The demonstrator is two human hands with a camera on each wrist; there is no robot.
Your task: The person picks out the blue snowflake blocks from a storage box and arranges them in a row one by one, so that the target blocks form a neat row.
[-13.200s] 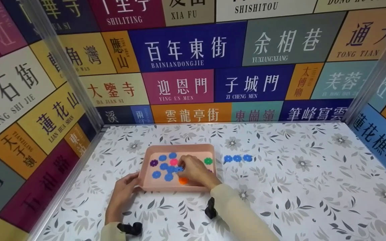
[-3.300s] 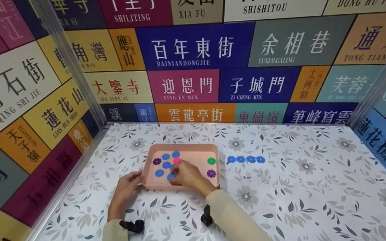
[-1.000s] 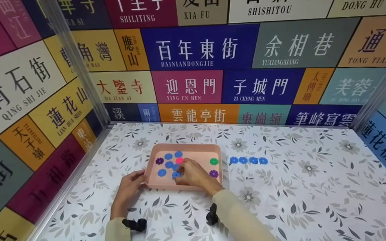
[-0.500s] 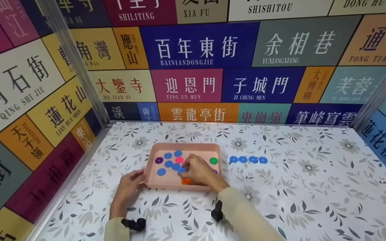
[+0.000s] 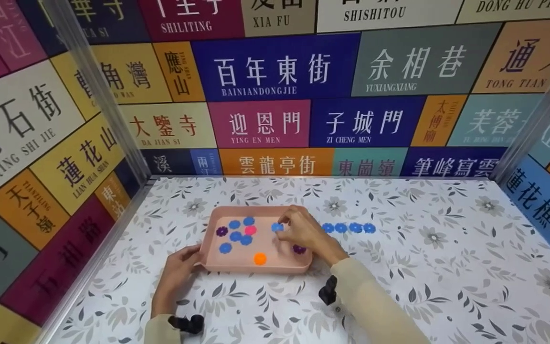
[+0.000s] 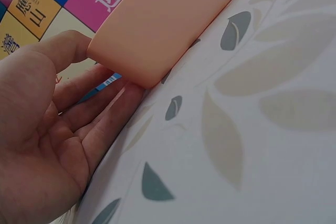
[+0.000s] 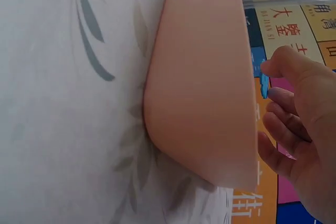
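Street-sign wall (image 5: 275, 64) takes up everything toward 12, then the leafy white table (image 5: 423, 267) under it. Next the pink tray (image 5: 256, 268), and clock times from here go off its middle. Left hand (image 5: 177, 267) grips the tray's corner around 8, fingers against the outside wall. Right hand (image 5: 307, 234) hangs over the 3 o'clock side. A row of four blue discs (image 5: 355, 228) lies on the table at 3, while inside five loose blue ones (image 5: 235, 236) bunch around 10 and an orange disc (image 5: 259, 259) sits at 6. The held blue disc (image 5: 277, 227) is pinched in the right fingertips, about 2 o'clock
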